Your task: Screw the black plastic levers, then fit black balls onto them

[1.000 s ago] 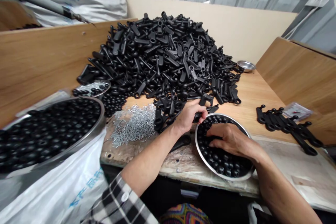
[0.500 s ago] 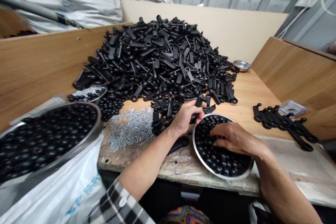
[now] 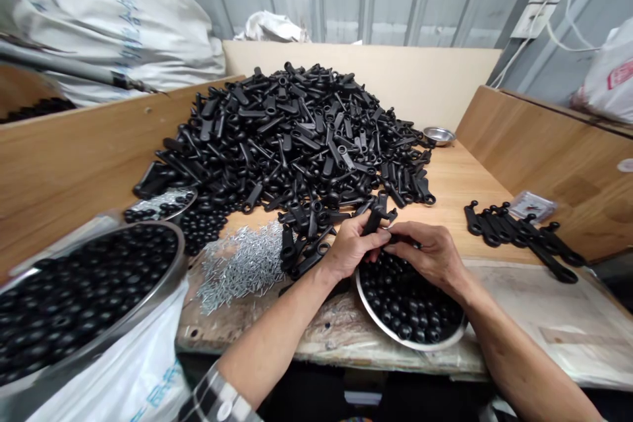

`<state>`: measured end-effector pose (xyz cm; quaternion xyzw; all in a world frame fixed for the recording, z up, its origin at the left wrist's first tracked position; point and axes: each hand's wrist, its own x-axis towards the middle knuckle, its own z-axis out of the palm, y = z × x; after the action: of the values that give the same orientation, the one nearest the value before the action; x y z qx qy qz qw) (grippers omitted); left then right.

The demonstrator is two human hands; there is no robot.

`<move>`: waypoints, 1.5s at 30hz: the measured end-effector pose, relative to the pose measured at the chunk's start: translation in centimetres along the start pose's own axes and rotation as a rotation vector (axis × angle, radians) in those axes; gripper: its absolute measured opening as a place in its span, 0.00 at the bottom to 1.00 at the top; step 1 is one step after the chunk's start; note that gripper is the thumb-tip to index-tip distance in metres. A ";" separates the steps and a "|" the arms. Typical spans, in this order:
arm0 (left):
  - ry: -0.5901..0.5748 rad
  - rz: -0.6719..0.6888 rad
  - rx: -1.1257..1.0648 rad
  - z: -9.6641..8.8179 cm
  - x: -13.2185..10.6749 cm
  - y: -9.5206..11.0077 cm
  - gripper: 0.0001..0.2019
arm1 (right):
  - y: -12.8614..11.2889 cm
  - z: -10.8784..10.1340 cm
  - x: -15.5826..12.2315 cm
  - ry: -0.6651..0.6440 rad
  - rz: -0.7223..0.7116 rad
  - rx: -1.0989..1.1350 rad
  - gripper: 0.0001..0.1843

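Note:
My left hand [image 3: 351, 247] grips a black plastic lever-shaped handle [image 3: 376, 221] above the rim of a steel bowl [image 3: 383, 323] of black beads. My right hand [image 3: 425, 254] has come up out of that bowl, its fingertips pinched at the handle's lower end. A small black bead [image 3: 403, 238] seems held there, partly hidden by my fingers. A large heap of black handles [image 3: 287, 132] rises beyond my hands, with its edge touching my left hand's side. Loose silver nails [image 3: 237, 270] lie to the left of my left wrist.
A big steel bowl of black beads [image 3: 180, 244] sits at the front left above a white sack [image 3: 128, 376]. Loose beads [image 3: 202, 231] lie by the heap. Joined handles [image 3: 514, 234] lie at the right, near a small steel dish [image 3: 439, 136] and wooden side boards [image 3: 544, 171].
My right hand has risen from the beads in the bowl to the handle in my left hand. The view has tilted upward, so everything sits lower in the frame.

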<state>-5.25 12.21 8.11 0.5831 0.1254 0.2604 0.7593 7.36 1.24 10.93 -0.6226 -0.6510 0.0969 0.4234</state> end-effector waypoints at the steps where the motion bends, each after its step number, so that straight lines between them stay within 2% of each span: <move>1: 0.007 -0.012 -0.025 0.0 0.0 0.0 0.17 | -0.1 0.1 0.0 -0.008 -0.003 0.001 0.08; 8: 0.051 -0.089 -0.135 -0.2 0.1 0.2 0.17 | -0.6 0.2 0.1 -0.017 0.009 0.094 0.05; 12: 0.044 -0.104 -0.192 -0.3 -0.1 0.2 0.17 | -0.3 0.3 0.1 -0.025 -0.021 0.139 0.08; 17: 0.020 -0.073 -0.195 -0.1 -0.1 0.2 0.15 | 0.1 0.4 -0.2 0.083 -0.134 0.063 0.09; 22: 0.031 0.043 -0.002 0.5 -0.5 0.1 0.09 | 0.4 0.2 -0.2 0.235 0.011 0.164 0.08; 24: 0.036 0.081 0.092 0.8 -0.7 0.1 0.07 | 0.5 0.4 -0.1 0.256 0.064 0.235 0.09; 32: 0.116 0.127 0.366 1.5 -1.1 -0.6 0.06 | 0.4 0.8 0.2 0.255 0.205 0.543 0.11; 45: 0.230 0.385 0.751 1.3 -1.2 -1.2 0.12 | 0.5 1.0 0.0 0.190 0.258 0.719 0.10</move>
<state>-5.30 10.29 7.16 0.7987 0.1842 0.3966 0.4134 7.09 1.73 9.98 -0.5174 -0.4499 0.3129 0.6573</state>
